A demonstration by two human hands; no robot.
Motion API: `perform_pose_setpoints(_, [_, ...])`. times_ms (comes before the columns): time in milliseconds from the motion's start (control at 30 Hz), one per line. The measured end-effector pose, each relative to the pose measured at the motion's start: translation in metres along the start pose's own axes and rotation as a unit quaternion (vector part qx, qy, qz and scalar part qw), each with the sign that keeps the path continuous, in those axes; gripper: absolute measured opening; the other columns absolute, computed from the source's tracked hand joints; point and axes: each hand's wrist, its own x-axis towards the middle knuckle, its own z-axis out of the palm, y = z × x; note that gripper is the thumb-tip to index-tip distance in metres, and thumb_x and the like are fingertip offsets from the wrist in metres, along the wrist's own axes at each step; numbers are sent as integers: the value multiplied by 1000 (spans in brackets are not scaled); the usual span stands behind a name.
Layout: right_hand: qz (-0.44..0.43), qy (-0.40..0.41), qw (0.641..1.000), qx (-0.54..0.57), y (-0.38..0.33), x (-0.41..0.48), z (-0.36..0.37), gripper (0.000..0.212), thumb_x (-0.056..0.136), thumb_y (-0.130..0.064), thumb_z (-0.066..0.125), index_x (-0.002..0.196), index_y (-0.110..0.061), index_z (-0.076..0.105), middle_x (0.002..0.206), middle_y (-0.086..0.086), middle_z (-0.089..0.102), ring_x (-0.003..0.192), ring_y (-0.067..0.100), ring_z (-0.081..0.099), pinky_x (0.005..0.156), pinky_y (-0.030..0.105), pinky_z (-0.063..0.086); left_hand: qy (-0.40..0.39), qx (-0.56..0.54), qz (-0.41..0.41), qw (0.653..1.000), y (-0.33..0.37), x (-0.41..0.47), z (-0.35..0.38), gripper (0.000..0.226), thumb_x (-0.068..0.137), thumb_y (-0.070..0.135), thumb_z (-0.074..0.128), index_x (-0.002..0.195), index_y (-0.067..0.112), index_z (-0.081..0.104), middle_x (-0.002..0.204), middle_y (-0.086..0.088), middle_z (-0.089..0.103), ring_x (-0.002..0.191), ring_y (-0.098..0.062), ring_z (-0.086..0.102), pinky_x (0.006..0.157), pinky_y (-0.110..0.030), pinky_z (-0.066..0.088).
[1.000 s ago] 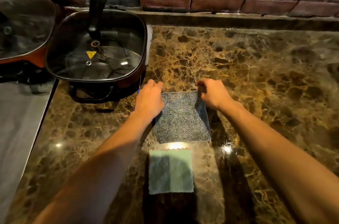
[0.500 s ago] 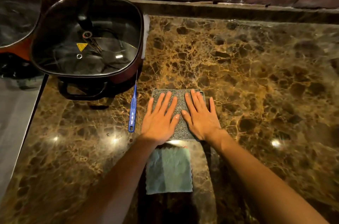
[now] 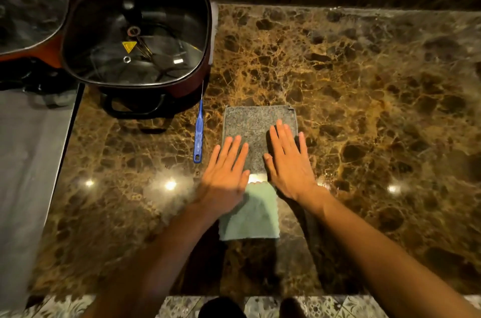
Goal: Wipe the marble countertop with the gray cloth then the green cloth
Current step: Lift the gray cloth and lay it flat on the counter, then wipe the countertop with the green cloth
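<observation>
Gray cloth (image 3: 256,130): flat on marble countertop (image 3: 364,88), centre. Left hand (image 3: 226,174) and right hand (image 3: 287,164): 2 open palms, fingers spread on it. Green cloth (image 3: 251,216): at 6 o'clock, partly under left wrist. Risk: sweep towards 9 o'clock knocks blue brush (image 3: 198,132); green cloth dragged along.

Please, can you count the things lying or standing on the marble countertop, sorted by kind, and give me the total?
Cloths: 2, the gray cloth and the green cloth
Brushes: 1, the thin blue brush
Lidded electric pans: 2, the dark pan and an orange pan at the left edge
Total: 5
</observation>
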Motion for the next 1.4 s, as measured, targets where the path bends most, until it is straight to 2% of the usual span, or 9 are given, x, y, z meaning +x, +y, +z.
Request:
perform_pose_setpoints(133, [18, 33, 996, 84, -26, -65, 5, 48, 98, -25, 64, 140, -2, 55, 136, 20, 59, 122, 39, 55, 104, 54, 47, -1, -75, -65, 995, 10, -56, 0, 58, 87, 26, 72, 139, 6, 58, 137, -18, 59, 122, -41, 56, 98, -53, 50])
perform_pose_setpoints(267, [51, -35, 994, 85, -35, -83, 1, 40, 98, -30, 64, 131, -8, 62, 118, 17, 61, 108, 38, 55, 91, 50, 46, 48, -118, -103, 987, 18, -65, -3, 44, 84, 15, 71, 125, 0, 67, 115, -22, 64, 102, -42, 59, 93, -48, 50])
perform_pose_setpoints(433, [101, -85, 976, 174, -30, -80, -11, 30, 95, -23, 68, 121, -7, 65, 113, 16, 62, 112, 34, 55, 94, 35, 39, -26, -95, -163, 982, 26, -59, -21, 25, 92, 24, 67, 115, 15, 72, 111, -13, 61, 111, -35, 49, 99, -41, 39])
perform_pose_setpoints(567, [149, -74, 952, 259, -11, -89, -40, 20, 89, -14, 73, 108, -14, 68, 89, 3, 68, 89, 28, 67, 79, 32, 50, -7, -203, -124, 971, 53, -52, -47, 12, 86, 10, 71, 98, 10, 71, 101, -10, 66, 100, -32, 59, 87, -35, 41])
perform_pose_setpoints(767, [115, -7, 961, 251, 54, -114, -113, 24, 85, -5, 75, 99, -25, 76, 96, -6, 75, 89, 15, 69, 85, 30, 53, 52, -259, -14, 964, 120, -29, -64, 13, 85, 3, 72, 94, 11, 68, 89, 4, 63, 76, -14, 52, 71, -27, 34])
perform_pose_setpoints(933, [80, -37, 981, 172, 88, -170, -125, 23, 81, 2, 69, 94, -16, 75, 92, -3, 74, 87, 18, 68, 80, 27, 50, 7, -204, 47, 978, 165, -49, -15, 16, 85, 9, 71, 101, 10, 68, 104, -5, 68, 101, -28, 62, 88, -42, 46])
perform_pose_setpoints(1100, [101, -153, 979, 86, 107, -233, -90, 25, 80, -1, 62, 89, -19, 75, 101, 3, 77, 99, 27, 69, 93, 36, 50, -104, -108, 97, 984, 183, -94, 46, 21, 96, 33, 61, 111, 19, 68, 119, 2, 62, 118, -21, 52, 103, -39, 40])
perform_pose_setpoints(1267, [103, 13, 991, 80, 92, -238, -57, 25, 82, -4, 68, 106, -9, 75, 106, 10, 75, 100, 32, 68, 90, 42, 53, 26, -121, 47, 991, 186, -95, 47, 22, 100, 29, 58, 112, 15, 69, 116, -1, 65, 113, -24, 57, 96, -41, 44])
perform_pose_setpoints(1400, [73, 89, 990, 80, 60, -214, -24, 47, 96, -21, 61, 139, -2, 59, 144, 21, 58, 135, 37, 52, 115, 51, 41, 51, -83, -2, 995, 182, -66, 39, 40, 105, 28, 48, 139, 9, 58, 149, -12, 53, 144, -34, 41, 119, -49, 29])
